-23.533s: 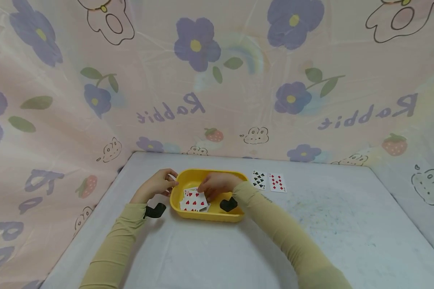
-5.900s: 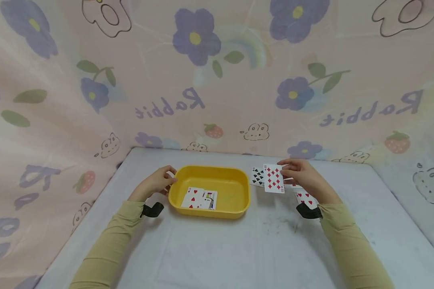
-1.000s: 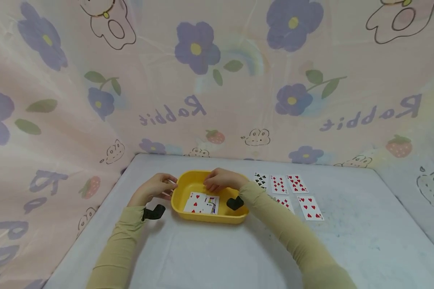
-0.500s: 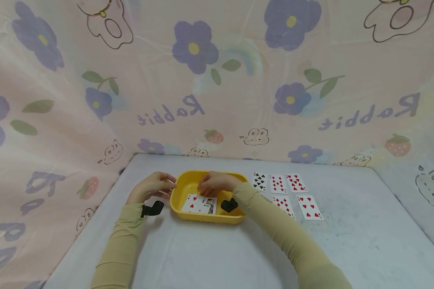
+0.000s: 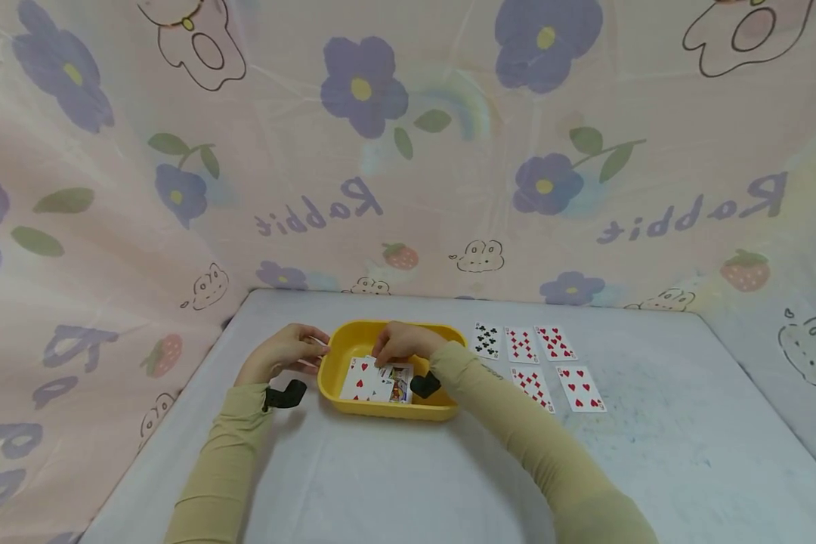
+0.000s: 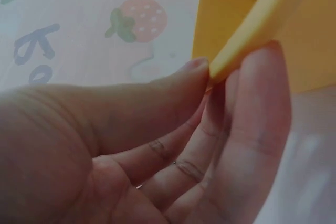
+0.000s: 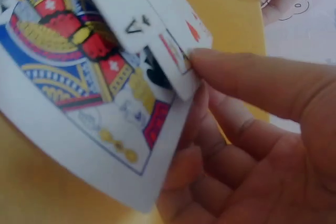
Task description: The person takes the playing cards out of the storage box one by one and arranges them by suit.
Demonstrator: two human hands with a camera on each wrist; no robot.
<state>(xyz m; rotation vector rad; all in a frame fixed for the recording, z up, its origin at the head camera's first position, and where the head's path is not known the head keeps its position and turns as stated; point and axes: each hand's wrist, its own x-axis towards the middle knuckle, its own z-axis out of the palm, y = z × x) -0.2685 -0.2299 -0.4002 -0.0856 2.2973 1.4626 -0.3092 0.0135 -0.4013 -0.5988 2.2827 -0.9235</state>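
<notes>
My left hand (image 5: 289,353) pinches the left rim of a yellow plastic tray (image 5: 387,412); in the left wrist view the thumb and fingers (image 6: 257,114) lie on either side of that rim. Inside the tray is a small overlapping pile of playing cards (image 5: 359,384), a heart card on top at the left and a face card (image 7: 79,40) sticking out at the right. My right hand (image 5: 408,341) reaches into the tray and pinches the cards at their far edge. Its thumb (image 7: 226,72) presses on top while the fingers curl beneath, lifting and bending the edge.
Right of the tray, face-up cards lie in two rows: a clubs card (image 5: 486,341), a diamonds card (image 5: 520,345) and a hearts card (image 5: 555,344) behind, another diamonds card (image 5: 533,389) and hearts card (image 5: 581,389) in front. A printed curtain (image 5: 408,227) encloses the white table.
The row of two cards on the table has grown to five. My right hand, earlier holding a diamonds card over the table, has returned to the tray and taken hold of cards there.
</notes>
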